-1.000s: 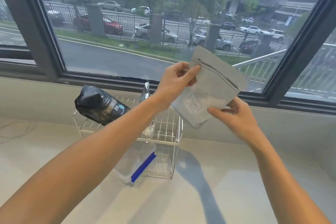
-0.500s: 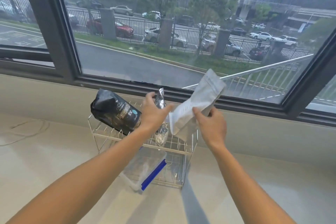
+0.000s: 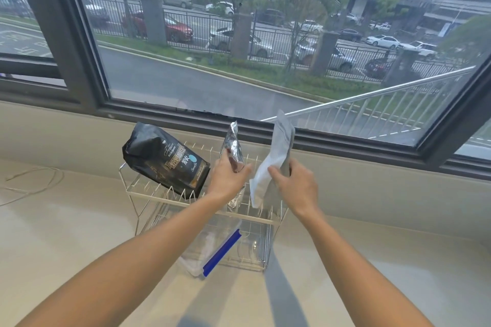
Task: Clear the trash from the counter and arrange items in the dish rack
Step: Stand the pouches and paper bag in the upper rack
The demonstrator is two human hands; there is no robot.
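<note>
White pouch [image 3: 276,164]: flat, pale grey-white, a zip seam near its top edge, faint print low on its face; stands nearly upright, top tilted toward 1 o'clock, its lower end in the slots at the 3 o'clock end of the rack's upper tier.
Right hand [image 3: 297,188]: its grip is closed on the pouch's lower half, thumb on the near face, fingers behind.
Left hand [image 3: 228,179]: thumb and fingers close around the foil packet.
Foil packet [image 3: 233,156]: crinkled silver, narrow, upright in the middle slots, just beside the white pouch at its 9 o'clock.
Black bag [image 3: 164,162]: glossy, printed label, leaning at the 9 o'clock end of the tier.
Dish rack [image 3: 148,191]: two-tier white wire, on the pale worktop [image 3: 79,233].
Clear zip bag [image 3: 212,249]: blue seal strip, on the lower tier.
</note>
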